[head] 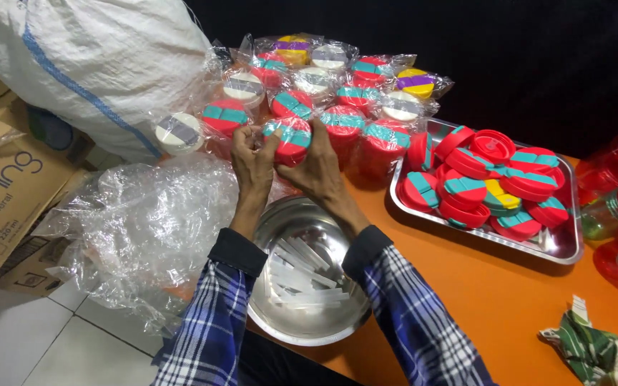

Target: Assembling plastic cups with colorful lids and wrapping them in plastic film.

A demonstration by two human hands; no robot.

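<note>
Above the steel bowl [309, 286], at the far side of the orange table [495, 300], a red lid with teal flaps [289, 139], wrapped in clear plastic, is gripped between both hands. The left hand [253, 163] is closed on its left edge and the right hand [314, 166] on its lower right, so neither is nearer; the lid sits directly between the fingertips, just ahead of the wrists. Its round face is tilted towards the camera, with the teal band running roughly left to right. Behind it, more wrapped lids [345, 93] are stacked, touching one another. To the right, unwrapped lids are heaped in a metal tray [563, 246]. White strips [298, 275] lie in the bowl below the hands, and crumpled clear plastic [144, 229] lies to the left.
</note>
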